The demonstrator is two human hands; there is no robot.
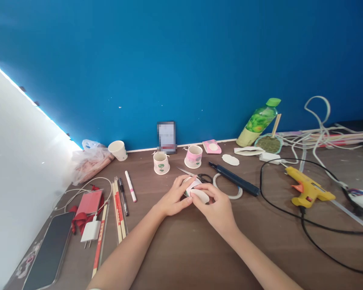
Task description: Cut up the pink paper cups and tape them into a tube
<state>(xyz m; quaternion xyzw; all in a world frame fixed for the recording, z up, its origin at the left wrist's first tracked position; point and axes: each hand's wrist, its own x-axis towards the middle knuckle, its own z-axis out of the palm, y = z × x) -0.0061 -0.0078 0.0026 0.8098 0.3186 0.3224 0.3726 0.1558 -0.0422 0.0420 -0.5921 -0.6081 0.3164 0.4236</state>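
Note:
At the middle of the desk my left hand (177, 196) is closed round a small white paper cup (193, 184), which the fingers partly cover. My right hand (214, 204) pinches a pale oval paper piece (201, 196) against the near side of that cup. Just beyond the fingers lies a pair of scissors (205, 177) with black handles. A cut paper cup with green leaf print (161, 164) and a pink-printed one (193, 157) stand behind my hands. Another oval paper piece (230, 160) rests flat to their right.
A yellow glue gun (310, 189) with a black cable lies at right, near a long dark tool (236, 179). A green-capped bottle (257, 123) leans against the blue wall. Chopsticks (118, 209), a pen (124, 196), a marker (130, 186) and a phone (50, 251) lie at left.

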